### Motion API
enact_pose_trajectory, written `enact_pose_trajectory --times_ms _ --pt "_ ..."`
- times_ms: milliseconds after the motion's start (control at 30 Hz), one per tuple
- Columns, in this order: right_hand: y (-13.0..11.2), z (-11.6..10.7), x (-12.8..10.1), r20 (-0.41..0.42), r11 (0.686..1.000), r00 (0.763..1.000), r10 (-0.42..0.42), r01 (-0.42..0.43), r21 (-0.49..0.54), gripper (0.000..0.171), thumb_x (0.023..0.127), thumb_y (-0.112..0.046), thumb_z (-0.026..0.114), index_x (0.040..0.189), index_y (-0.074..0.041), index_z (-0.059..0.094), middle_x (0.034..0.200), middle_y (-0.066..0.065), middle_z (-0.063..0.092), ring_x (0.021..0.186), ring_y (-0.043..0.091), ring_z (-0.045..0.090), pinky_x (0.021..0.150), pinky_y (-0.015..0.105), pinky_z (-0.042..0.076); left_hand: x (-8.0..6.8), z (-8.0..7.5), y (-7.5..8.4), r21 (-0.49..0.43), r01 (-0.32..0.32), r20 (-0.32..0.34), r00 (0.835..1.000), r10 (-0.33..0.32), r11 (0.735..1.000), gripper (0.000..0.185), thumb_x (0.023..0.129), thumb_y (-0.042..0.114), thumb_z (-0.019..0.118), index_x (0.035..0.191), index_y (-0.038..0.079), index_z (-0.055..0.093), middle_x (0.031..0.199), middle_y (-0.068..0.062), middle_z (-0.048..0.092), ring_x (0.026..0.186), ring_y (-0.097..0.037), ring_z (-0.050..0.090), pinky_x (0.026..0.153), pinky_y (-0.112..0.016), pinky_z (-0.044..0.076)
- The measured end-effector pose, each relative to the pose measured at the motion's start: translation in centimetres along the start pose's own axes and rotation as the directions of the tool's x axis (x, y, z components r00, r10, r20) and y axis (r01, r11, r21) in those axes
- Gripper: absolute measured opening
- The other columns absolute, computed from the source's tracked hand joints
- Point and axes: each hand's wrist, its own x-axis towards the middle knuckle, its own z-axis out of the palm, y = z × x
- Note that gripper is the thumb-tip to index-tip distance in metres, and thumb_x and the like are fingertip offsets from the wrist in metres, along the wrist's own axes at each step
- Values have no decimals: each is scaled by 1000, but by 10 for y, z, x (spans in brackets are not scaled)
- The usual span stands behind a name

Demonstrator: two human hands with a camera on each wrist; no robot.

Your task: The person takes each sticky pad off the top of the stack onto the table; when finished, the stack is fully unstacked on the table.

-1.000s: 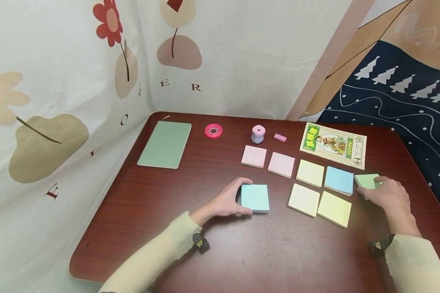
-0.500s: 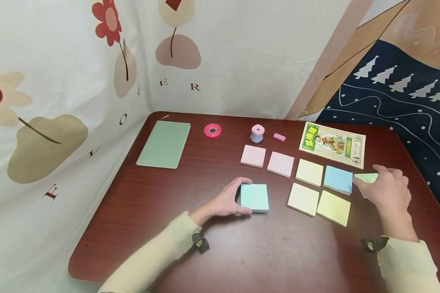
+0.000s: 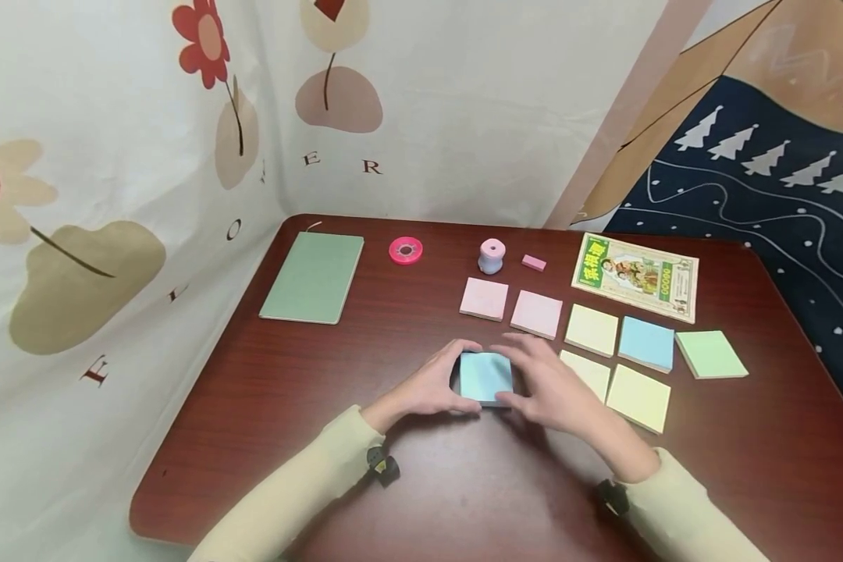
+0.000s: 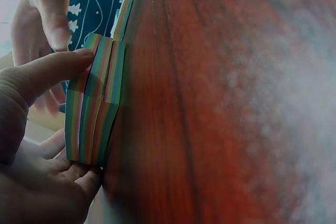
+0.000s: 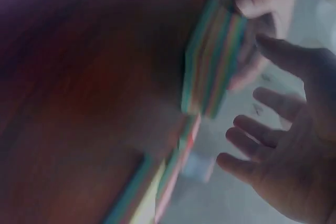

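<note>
My left hand (image 3: 435,384) grips the left side of a small stack of sticky note pads (image 3: 485,378), thumb at the near edge and fingers at the far edge. The top sheet is light blue, and the stack's sides (image 4: 97,98) show coloured stripes in the left wrist view. My right hand (image 3: 558,390) is at the stack's right side, fingers spread around its right corners. In the right wrist view, that right hand (image 5: 294,150) has parted fingers, with a gap to the stack. A light green sticky note pad (image 3: 712,355) lies alone at the far right.
Right of the stack lie pale yellow pads (image 3: 592,329), a blue pad (image 3: 646,343) and pink pads (image 3: 536,314). Farther back are a booklet (image 3: 635,277), a pink eraser (image 3: 534,263), a spool-shaped item (image 3: 492,256), a pink ring (image 3: 405,250) and a green notebook (image 3: 312,278).
My right hand has left the green pad and swung left to the stack. The green pad is fully visible on the table. My left hand keeps its grip in place.
</note>
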Motion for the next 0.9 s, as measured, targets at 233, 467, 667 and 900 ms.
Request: enact_pose_trajectory --times_ms 233,467,667,900 --pt "-9 24 15 107 998 992 -62 62 -5 78 74 -30 86 140 -5 52 142 18 46 126 31 46 94 44 46 0 2 0 41 -30 2 1000 30 999 88 68 24 90 139 6 40 135 -6 50 122 -18 48 104 -36 37" --pt "-6 27 19 151 999 988 -33 38 -29 78 70 -25 88 138 -6 54 136 15 50 116 28 50 85 42 50 1 3 -1 72 -37 13 999 36 997 90 66 14 90 139 5 39 135 -7 49 118 -19 49 102 -35 38" --pt "-3 18 15 155 998 988 -15 25 -62 75 69 -25 89 134 -7 58 129 12 55 112 26 52 84 41 50 2 4 0 101 -45 21 999 43 994 90 65 12 89 140 6 38 132 -7 49 115 -18 50 99 -34 40" --pt "16 -13 -12 99 994 989 107 -104 -42 76 68 -24 90 135 -6 58 128 14 56 108 29 54 86 46 49 2 4 0 90 -31 15 999 30 995 87 67 10 89 139 6 40 134 -6 49 118 -17 49 102 -34 39"
